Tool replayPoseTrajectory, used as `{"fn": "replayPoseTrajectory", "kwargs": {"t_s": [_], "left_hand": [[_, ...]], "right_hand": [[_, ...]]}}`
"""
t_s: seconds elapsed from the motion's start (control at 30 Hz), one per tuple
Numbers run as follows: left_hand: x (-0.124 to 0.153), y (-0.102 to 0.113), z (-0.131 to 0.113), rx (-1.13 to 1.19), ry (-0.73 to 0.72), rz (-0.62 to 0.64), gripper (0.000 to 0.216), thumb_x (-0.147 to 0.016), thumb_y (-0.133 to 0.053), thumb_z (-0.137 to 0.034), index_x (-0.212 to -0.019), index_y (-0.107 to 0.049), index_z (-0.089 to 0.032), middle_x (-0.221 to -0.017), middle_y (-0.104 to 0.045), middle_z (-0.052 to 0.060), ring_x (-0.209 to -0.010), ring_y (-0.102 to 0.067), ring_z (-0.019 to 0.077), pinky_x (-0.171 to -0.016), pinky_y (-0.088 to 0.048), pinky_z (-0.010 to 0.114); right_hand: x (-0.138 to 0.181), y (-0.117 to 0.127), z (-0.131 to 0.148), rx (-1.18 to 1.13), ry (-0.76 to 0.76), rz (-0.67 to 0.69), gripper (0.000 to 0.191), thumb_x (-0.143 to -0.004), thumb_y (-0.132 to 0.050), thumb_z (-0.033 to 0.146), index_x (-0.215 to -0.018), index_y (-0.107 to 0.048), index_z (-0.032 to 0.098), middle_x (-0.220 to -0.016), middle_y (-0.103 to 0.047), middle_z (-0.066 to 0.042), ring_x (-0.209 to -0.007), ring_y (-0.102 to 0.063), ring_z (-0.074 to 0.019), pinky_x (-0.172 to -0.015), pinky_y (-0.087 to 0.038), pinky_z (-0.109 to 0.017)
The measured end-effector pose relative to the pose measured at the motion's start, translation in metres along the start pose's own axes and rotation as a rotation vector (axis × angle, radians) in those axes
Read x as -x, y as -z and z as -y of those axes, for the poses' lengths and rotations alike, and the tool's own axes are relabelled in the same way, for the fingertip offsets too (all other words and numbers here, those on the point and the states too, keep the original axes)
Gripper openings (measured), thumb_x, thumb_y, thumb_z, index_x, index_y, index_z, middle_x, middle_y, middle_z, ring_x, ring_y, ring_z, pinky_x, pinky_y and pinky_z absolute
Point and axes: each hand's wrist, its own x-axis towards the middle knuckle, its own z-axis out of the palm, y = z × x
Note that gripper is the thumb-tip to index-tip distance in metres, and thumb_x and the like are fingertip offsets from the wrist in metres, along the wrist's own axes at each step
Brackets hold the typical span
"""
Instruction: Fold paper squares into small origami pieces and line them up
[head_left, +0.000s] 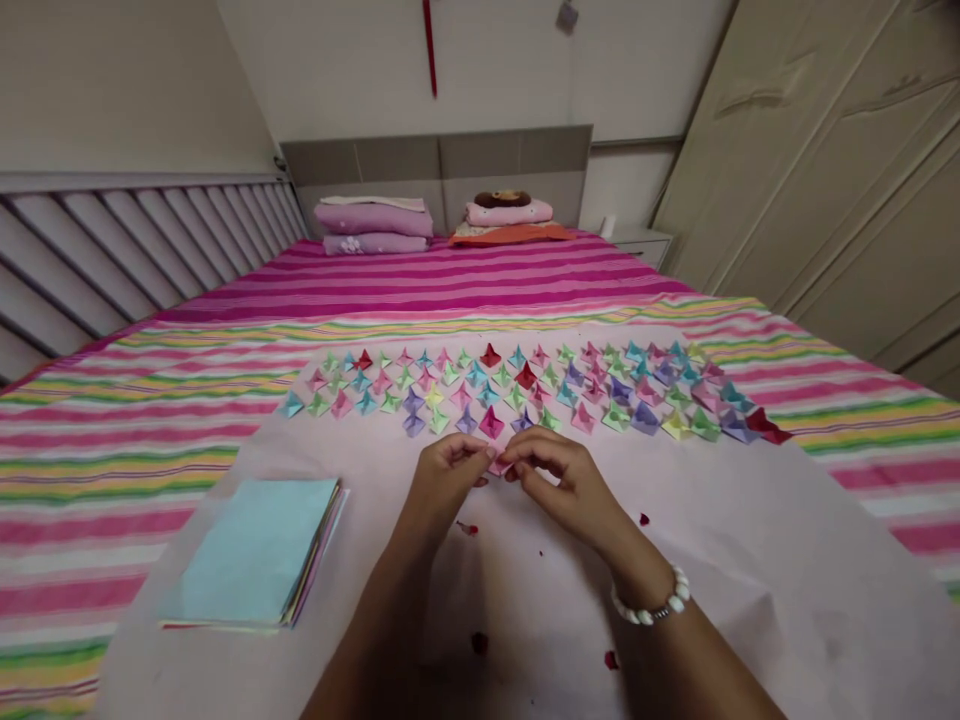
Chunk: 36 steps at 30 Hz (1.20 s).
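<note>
A small pink folded paper is pinched between my two hands, just in front of the rows of folded paper pieces. My left hand grips its left side with thumb and fingers. On the other side, my right hand holds it with bent fingers, partly covering it. Right beyond my fingertips sits a magenta paper boat, with a purple paper boat to its left. Several more small boat-like pieces in many colours stand in rows across the white sheet.
A stack of square coloured paper, light blue on top, lies to the left. Dark red scraps are scattered near my forearms. Folded bedding rests by the headboard. A white railing runs along the left side.
</note>
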Motion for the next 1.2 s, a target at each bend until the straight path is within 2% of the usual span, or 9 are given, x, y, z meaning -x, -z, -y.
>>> {"fn": "replayPoseTrajectory", "kwargs": {"t_s": [0.13,0.27,0.33,0.5,0.73,0.9,1.0,1.1,1.2], "left_hand": [[0.0,-0.002,0.003,-0.089,-0.115,0.001,0.012,-0.068,-0.071,-0.029,-0.069,-0.069,-0.016,-0.062,-0.067,-0.001,-0.058,-0.06,0.0115,-0.057,-0.046,0.021],[0.006,-0.005,0.004,-0.183,-0.147,-0.049,0.01,-0.07,-0.069,-0.026,-0.072,-0.071,-0.017,-0.062,-0.07,0.001,-0.056,-0.062,0.0133,-0.053,-0.047,0.021],[0.007,-0.006,0.006,-0.204,-0.183,-0.013,0.01,-0.072,-0.067,-0.026,-0.072,-0.071,-0.017,-0.063,-0.07,0.001,-0.056,-0.064,0.014,-0.054,-0.048,0.021],[0.002,-0.009,0.018,-0.227,-0.266,0.091,0.012,-0.076,-0.064,-0.027,-0.076,-0.071,-0.017,-0.072,-0.072,0.003,-0.066,-0.067,0.0161,-0.063,-0.05,0.023],[-0.009,-0.004,0.037,-0.06,-0.239,0.155,0.02,-0.077,-0.064,-0.026,-0.095,-0.064,-0.017,-0.095,-0.07,0.008,-0.086,-0.066,0.0193,-0.075,-0.052,0.029],[-0.006,0.004,0.032,-0.195,-0.366,0.268,0.031,-0.068,-0.072,-0.017,-0.098,-0.066,-0.022,-0.123,-0.058,0.009,-0.111,-0.056,0.0229,-0.083,-0.05,0.031],[-0.005,0.003,0.03,-0.274,-0.44,0.291,0.022,-0.066,-0.075,-0.018,-0.087,-0.07,-0.021,-0.116,-0.06,0.009,-0.106,-0.058,0.0226,-0.08,-0.052,0.031],[-0.006,0.001,0.031,-0.204,-0.456,0.253,0.01,-0.068,-0.073,-0.019,-0.078,-0.07,-0.019,-0.102,-0.063,0.009,-0.088,-0.063,0.0181,-0.071,-0.054,0.028],[-0.007,-0.001,0.032,-0.12,-0.415,0.187,0.007,-0.07,-0.072,-0.02,-0.074,-0.067,-0.017,-0.093,-0.064,0.007,-0.084,-0.064,0.0169,-0.069,-0.054,0.026]], "right_hand": [[0.002,-0.007,-0.01,-0.236,-0.224,-0.076,0.02,-0.079,-0.067,0.037,-0.072,-0.064,0.019,-0.074,-0.063,-0.004,-0.066,-0.061,-0.0164,-0.063,-0.052,-0.031],[0.003,-0.017,-0.02,-0.363,-0.397,-0.155,0.034,-0.066,-0.077,0.043,-0.083,-0.059,0.019,-0.062,-0.062,0.002,-0.054,-0.06,-0.0143,-0.054,-0.048,-0.028],[0.004,-0.019,-0.023,-0.303,-0.412,-0.134,0.034,-0.066,-0.076,0.042,-0.085,-0.061,0.018,-0.061,-0.063,0.001,-0.052,-0.059,-0.014,-0.052,-0.045,-0.026],[0.006,-0.014,-0.027,-0.085,-0.363,-0.145,0.02,-0.075,-0.067,0.036,-0.073,-0.064,0.017,-0.053,-0.059,0.0,-0.048,-0.05,-0.0121,-0.047,-0.035,-0.024],[0.002,-0.009,-0.037,-0.218,-0.406,-0.178,0.022,-0.074,-0.067,0.039,-0.071,-0.065,0.017,-0.054,-0.058,0.001,-0.05,-0.047,-0.0122,-0.05,-0.037,-0.025],[0.003,-0.011,-0.036,-0.207,-0.411,-0.221,0.015,-0.072,-0.065,0.031,-0.066,-0.063,0.018,-0.053,-0.054,0.003,-0.05,-0.044,-0.0111,-0.049,-0.034,-0.024],[0.005,-0.013,-0.036,-0.242,-0.424,-0.219,0.015,-0.071,-0.065,0.031,-0.065,-0.062,0.018,-0.054,-0.055,0.003,-0.049,-0.046,-0.0111,-0.049,-0.036,-0.024],[0.005,-0.014,-0.036,-0.328,-0.47,-0.172,0.02,-0.072,-0.067,0.037,-0.066,-0.063,0.018,-0.05,-0.054,0.004,-0.046,-0.046,-0.011,-0.047,-0.036,-0.024],[0.004,-0.013,-0.033,-0.368,-0.462,-0.11,0.026,-0.077,-0.064,0.04,-0.065,-0.063,0.017,-0.048,-0.054,0.003,-0.047,-0.047,-0.0109,-0.051,-0.037,-0.024]]}}
